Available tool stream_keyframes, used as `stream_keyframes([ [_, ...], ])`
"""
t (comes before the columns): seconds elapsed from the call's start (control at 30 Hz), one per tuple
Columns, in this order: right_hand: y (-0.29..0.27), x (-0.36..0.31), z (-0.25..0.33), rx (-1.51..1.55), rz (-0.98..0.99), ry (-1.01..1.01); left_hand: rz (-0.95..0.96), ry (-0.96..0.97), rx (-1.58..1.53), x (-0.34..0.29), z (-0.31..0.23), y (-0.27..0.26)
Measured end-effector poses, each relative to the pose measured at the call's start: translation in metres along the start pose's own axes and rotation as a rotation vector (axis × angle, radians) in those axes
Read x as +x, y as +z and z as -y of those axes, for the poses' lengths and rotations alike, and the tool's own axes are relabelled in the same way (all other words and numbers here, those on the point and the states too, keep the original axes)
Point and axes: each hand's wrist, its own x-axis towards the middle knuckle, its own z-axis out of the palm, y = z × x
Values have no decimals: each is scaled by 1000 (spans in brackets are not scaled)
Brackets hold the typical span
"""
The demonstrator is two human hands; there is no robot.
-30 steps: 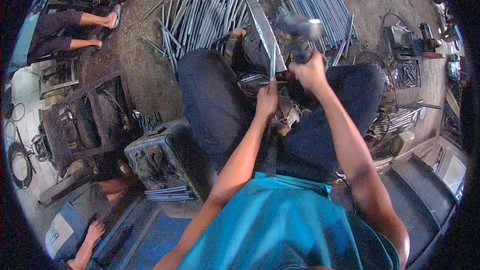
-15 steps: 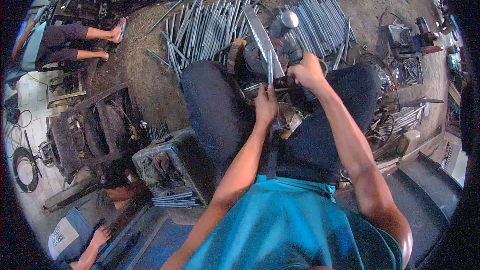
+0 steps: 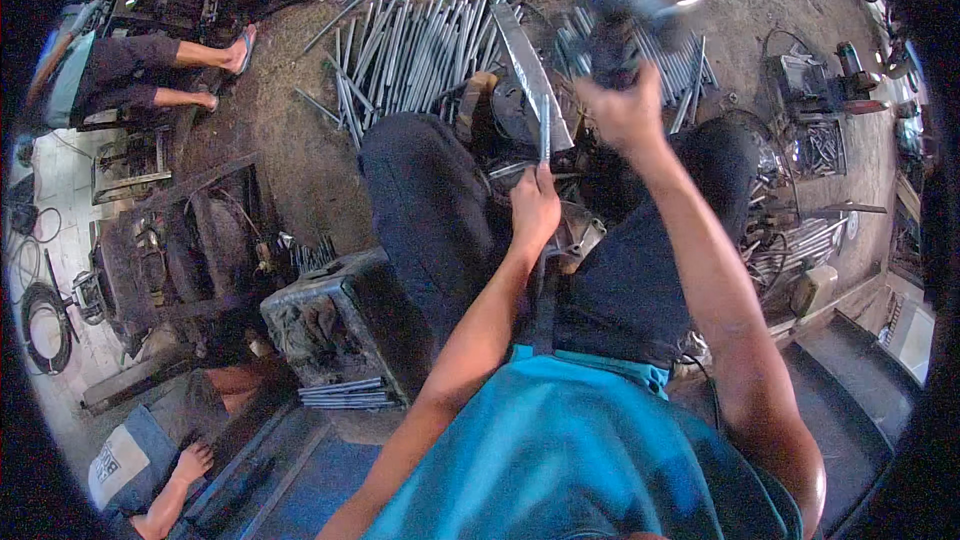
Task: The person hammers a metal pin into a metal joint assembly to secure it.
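Observation:
My left hand [image 3: 535,208] grips a thin grey metal rod [image 3: 544,130] that stands upright between my knees on a dark block. My right hand [image 3: 627,110] is raised high, closed on the handle of a hammer [image 3: 612,0] whose head is blurred by motion. A flat grey metal strip [image 3: 527,68] lies on the ground just beyond the rod. I sit with dark trousers and a blue shirt.
Heaps of grey metal rods [image 3: 420,45] lie on the dirt floor ahead. A dark metal box [image 3: 335,325] stands at my left with rods stacked below. Another person's legs [image 3: 170,75] show at upper left, a hand [image 3: 190,462] at lower left. Machines [image 3: 805,90] stand at right.
My right hand has swung the hammer up from near the rod to high above it. My left hand stays on the upright rod. The view shifted slightly.

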Motion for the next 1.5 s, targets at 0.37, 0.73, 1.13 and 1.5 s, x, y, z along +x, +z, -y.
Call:
stream_keyframes([
  [0.37,-32,-49,-95,-519,447,739,67,-63,-69,2,1,1],
  [0.73,-43,68,119,-394,326,-121,281,-623,-780,1,5,-5],
  [1.13,-27,-58,-93,-616,169,38,152,-293,-398,6,19,9],
  [1.5,-64,-41,-97,61,277,945,150,-335,-396,4,17,13],
])
